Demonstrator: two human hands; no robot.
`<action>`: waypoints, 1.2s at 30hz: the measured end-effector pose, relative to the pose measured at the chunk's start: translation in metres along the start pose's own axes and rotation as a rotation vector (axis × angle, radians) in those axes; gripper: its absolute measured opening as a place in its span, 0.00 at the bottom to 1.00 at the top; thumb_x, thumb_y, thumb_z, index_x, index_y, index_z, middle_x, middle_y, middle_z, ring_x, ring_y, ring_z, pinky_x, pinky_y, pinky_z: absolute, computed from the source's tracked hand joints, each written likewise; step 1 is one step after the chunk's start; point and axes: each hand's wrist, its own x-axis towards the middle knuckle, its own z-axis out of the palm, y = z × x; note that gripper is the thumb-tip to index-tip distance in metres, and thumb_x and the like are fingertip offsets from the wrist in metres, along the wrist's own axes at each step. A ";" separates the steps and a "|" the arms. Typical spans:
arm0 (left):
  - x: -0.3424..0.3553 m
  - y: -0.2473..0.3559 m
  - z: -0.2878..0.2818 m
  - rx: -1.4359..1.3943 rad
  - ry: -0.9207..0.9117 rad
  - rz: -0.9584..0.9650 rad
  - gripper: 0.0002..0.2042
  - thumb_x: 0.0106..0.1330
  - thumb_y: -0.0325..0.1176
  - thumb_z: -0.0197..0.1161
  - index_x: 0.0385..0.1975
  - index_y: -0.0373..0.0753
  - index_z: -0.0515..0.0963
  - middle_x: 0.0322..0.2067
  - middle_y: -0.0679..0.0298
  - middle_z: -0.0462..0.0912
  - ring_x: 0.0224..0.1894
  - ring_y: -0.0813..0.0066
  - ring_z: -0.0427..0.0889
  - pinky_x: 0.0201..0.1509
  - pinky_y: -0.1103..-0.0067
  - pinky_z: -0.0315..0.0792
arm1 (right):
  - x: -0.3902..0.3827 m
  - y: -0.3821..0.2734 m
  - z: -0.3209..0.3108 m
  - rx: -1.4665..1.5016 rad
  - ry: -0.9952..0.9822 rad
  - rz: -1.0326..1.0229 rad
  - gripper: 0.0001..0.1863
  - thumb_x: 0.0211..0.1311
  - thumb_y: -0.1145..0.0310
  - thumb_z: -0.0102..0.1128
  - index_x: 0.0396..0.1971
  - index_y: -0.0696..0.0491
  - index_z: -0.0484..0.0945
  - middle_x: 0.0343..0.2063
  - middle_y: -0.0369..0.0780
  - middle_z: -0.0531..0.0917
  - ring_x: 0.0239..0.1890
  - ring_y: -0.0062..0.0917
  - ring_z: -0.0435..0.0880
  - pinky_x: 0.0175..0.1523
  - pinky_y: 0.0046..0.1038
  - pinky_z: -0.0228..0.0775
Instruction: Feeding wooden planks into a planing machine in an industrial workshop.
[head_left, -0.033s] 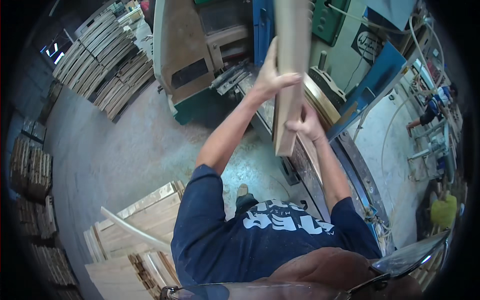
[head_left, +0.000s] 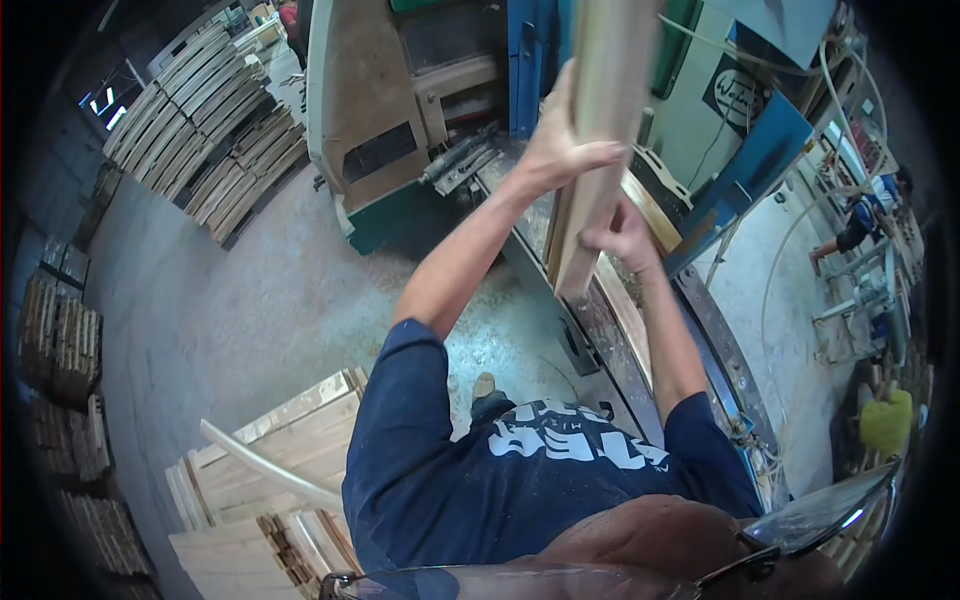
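A long pale wooden board (head_left: 603, 90) runs up out of the top of the view, blurred by motion. My left hand (head_left: 555, 145) grips it higher up, thumb across its face. Lower down, my right hand (head_left: 622, 238) is closed on the board near its lower end. The board is over a dusty metal machine bed (head_left: 625, 375), where more wooden strips (head_left: 630, 330) lie to the right of and behind it.
Machinery with a tan-and-green housing (head_left: 360, 100) and blue panels (head_left: 763, 170) stands ahead. Hoses hang at right, where another person (head_left: 866, 225) works. Stacked timber (head_left: 185, 115) is at upper left and along the left side (head_left: 60, 340); pale planks (head_left: 260, 440) lie at lower left.
The board and both my hands have shifted a little up and to the right.
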 end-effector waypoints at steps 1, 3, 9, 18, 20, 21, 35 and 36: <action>0.023 -0.002 0.000 0.155 -0.024 0.080 0.63 0.39 0.55 0.76 0.74 0.32 0.47 0.61 0.41 0.65 0.61 0.50 0.70 0.65 0.59 0.66 | 0.014 -0.017 -0.005 -0.006 0.067 0.032 0.49 0.44 0.61 0.82 0.68 0.56 0.65 0.59 0.40 0.76 0.63 0.29 0.73 0.70 0.32 0.60; 0.068 0.017 0.015 0.277 -0.089 0.275 0.65 0.34 0.60 0.76 0.74 0.38 0.49 0.56 0.35 0.63 0.57 0.39 0.68 0.64 0.55 0.64 | 0.039 -0.045 -0.022 -0.124 0.256 -0.184 0.34 0.56 0.73 0.73 0.63 0.56 0.70 0.55 0.39 0.79 0.57 0.26 0.78 0.65 0.29 0.68; 0.144 0.000 0.016 0.833 0.020 0.851 0.53 0.38 0.51 0.75 0.73 0.59 0.60 0.52 0.43 0.64 0.57 0.45 0.65 0.58 0.56 0.58 | 0.039 -0.135 -0.004 0.118 0.601 -0.399 0.35 0.65 0.79 0.58 0.70 0.57 0.56 0.58 0.47 0.75 0.57 0.37 0.80 0.62 0.38 0.74; 0.207 -0.085 0.011 0.757 -0.149 1.082 0.44 0.47 0.46 0.72 0.71 0.65 0.63 0.53 0.46 0.65 0.56 0.48 0.67 0.58 0.57 0.61 | 0.061 -0.105 -0.036 0.270 0.586 -0.291 0.16 0.66 0.76 0.58 0.50 0.70 0.74 0.47 0.49 0.82 0.59 0.46 0.80 0.66 0.46 0.72; 0.207 -0.101 0.019 0.677 -0.128 1.089 0.38 0.54 0.44 0.68 0.70 0.66 0.64 0.53 0.47 0.66 0.55 0.48 0.67 0.57 0.57 0.62 | 0.073 -0.100 -0.039 0.319 0.564 -0.268 0.11 0.66 0.74 0.60 0.37 0.69 0.78 0.42 0.49 0.83 0.58 0.45 0.80 0.66 0.46 0.72; 0.207 -0.107 0.017 0.634 -0.032 1.134 0.35 0.58 0.44 0.66 0.69 0.68 0.65 0.53 0.48 0.67 0.55 0.48 0.67 0.57 0.57 0.62 | 0.078 -0.094 -0.046 0.326 0.535 -0.277 0.10 0.66 0.74 0.60 0.35 0.68 0.78 0.40 0.49 0.83 0.57 0.44 0.81 0.65 0.46 0.74; 0.149 -0.175 0.070 0.768 -0.179 1.008 0.43 0.50 0.44 0.71 0.71 0.69 0.62 0.57 0.48 0.65 0.60 0.49 0.64 0.62 0.51 0.56 | 0.071 -0.008 -0.092 0.529 0.677 -0.202 0.09 0.63 0.78 0.59 0.40 0.66 0.75 0.41 0.49 0.81 0.55 0.43 0.82 0.55 0.46 0.82; 0.146 -0.178 0.075 0.783 -0.197 1.032 0.41 0.53 0.43 0.69 0.71 0.70 0.63 0.56 0.49 0.66 0.59 0.50 0.65 0.62 0.51 0.55 | 0.067 0.003 -0.091 0.550 0.660 -0.175 0.06 0.63 0.78 0.59 0.36 0.65 0.77 0.39 0.48 0.81 0.55 0.44 0.82 0.56 0.47 0.82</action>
